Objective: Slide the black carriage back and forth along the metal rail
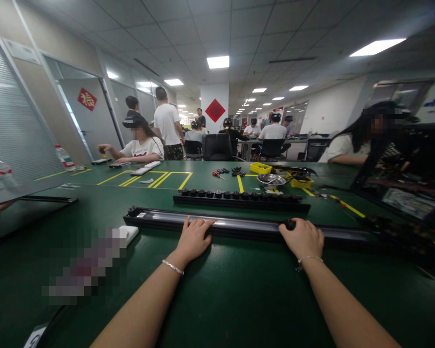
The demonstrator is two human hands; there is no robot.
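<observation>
A long black rail with a shiny channel [239, 224] lies across the green table in front of me. My left hand [195, 237] rests on its near edge left of the middle, fingers over the channel and somewhat apart. Further right, my right hand [304, 237] has its fingers closed round a small black round part [290, 224] on the rail. Just behind lies a second black rail [239, 201], with a row of several black round parts along its top.
Beyond the rails are a metal bowl [271, 180], a yellow bin [261, 168], an orange-handled screwdriver [217, 174] and small black parts. A white object [130, 234] lies at left, partly blurred. Dark equipment [413, 193] stands at right. People sit at both sides.
</observation>
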